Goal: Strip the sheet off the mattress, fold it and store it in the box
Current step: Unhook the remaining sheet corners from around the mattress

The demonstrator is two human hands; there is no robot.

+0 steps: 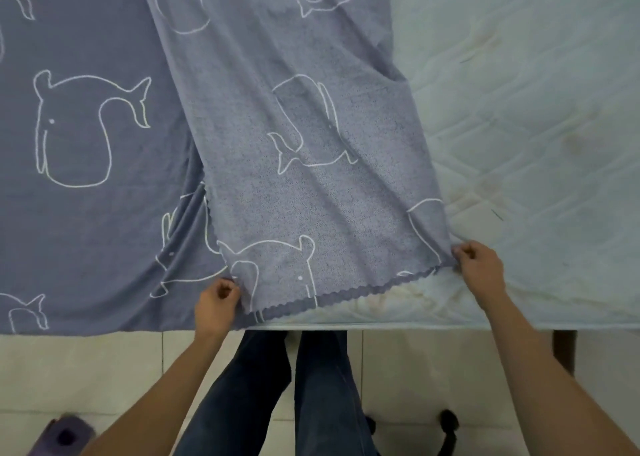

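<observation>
A blue-grey sheet [104,213] printed with white whale outlines covers the left part of the pale quilted mattress [519,126]. One flap of the sheet [304,178] is folded back over itself, paler underside up, its scalloped hem running along the near edge. My left hand [216,305] pinches the flap's near left corner. My right hand [479,268] grips its near right corner. Between my two hands the hem is stretched taut. The mattress's right half lies bare and stained. No box is in view.
The mattress's near edge [381,324] runs across the view in front of my legs [277,396]. Below it is a pale tiled floor [86,369]. A purple slipper [62,435] lies at the lower left, and a dark bed leg [564,351] stands at the right.
</observation>
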